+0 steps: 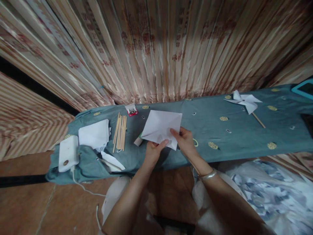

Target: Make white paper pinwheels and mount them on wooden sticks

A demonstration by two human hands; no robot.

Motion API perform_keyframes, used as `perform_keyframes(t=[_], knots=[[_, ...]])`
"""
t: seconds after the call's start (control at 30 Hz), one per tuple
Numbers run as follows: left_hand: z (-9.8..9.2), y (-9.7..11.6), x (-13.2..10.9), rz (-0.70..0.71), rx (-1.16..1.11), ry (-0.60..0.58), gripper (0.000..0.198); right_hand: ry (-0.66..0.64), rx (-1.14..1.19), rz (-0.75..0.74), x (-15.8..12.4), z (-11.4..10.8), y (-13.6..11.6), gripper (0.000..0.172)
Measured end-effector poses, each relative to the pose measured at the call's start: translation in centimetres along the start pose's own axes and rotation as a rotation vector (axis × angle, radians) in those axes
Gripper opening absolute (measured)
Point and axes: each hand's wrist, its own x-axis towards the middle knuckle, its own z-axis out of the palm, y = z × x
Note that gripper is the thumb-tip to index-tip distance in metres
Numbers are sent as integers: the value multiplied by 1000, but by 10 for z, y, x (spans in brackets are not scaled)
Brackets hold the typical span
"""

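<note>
We've got one white paper sheet in work, held over the teal cloth, straight ahead of the fingers. Left hand: thumb on top, other fingers underneath, pinching the near edge. Right hand: thumb laid on the upper face, other fingers behind, pinching the sheet near its right side; metal bangle on that wrist. Creases run across the sheet toward its middle (exact fold lines too faint for us to call). Just left of the left fingers we see a small pale stick with a green end, partly hidden by the sheet. Further left of those fingers: a bunch of wooden sticks, then a stack of white paper, then a white box-shaped device with a white cable hanging off it. Ahead and left of the fingers, beside the far ends of the wooden sticks: an open red-and-white box with small metal pieces inside. Well right of the right fingers we've got a white pinwheel lying on the cloth, its handle pointing back toward us. Past it, farthest right of the fingers: a blue-edged device, cut off by the view. Striped curtain behind everything, ahead of both hands.
</note>
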Motion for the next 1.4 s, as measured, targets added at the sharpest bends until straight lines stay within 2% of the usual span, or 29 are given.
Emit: perform_keyframes(t=[0.13,0.23,0.3,0.37,0.53,0.7,0.87,0.93,1.0,1.07,1.17,1.23,1.3,1.4], knots=[[4,-8,4,20,-28,162,48,-97,26,42,-8,-1,-4,44],[-1,-12,6,31,-7,191,42,-165,-64,-43,-10,-16,-12,44],[-5,-13,7,52,35,211,38,-162,-158,-95,-10,-32,-16,46],[-11,-12,9,84,89,240,36,-163,-326,-124,-9,-50,-17,45],[-23,-9,12,109,201,309,37,-130,-961,-300,-11,-81,-6,25],[-25,-9,14,128,186,290,39,-182,-1226,-388,-20,-90,6,30],[-24,-8,15,144,160,275,39,-242,-1367,-365,-24,-92,1,35],[-25,-7,17,152,147,280,44,-258,-1326,-315,-24,-91,-3,33],[-25,-5,18,156,133,295,48,-245,-1151,-216,-25,-90,-5,30],[-26,-2,20,166,113,315,51,-242,-823,-61,-26,-87,-7,30],[-27,3,23,199,109,353,52,-308,-254,221,-30,-79,-8,42],[-29,6,25,217,120,379,53,-348,1,384,-35,-73,-10,46],[-31,8,27,234,111,388,53,-370,124,487,-40,-66,-13,44],[-34,9,30,262,75,381,53,-426,176,525,-49,-57,-16,46]])
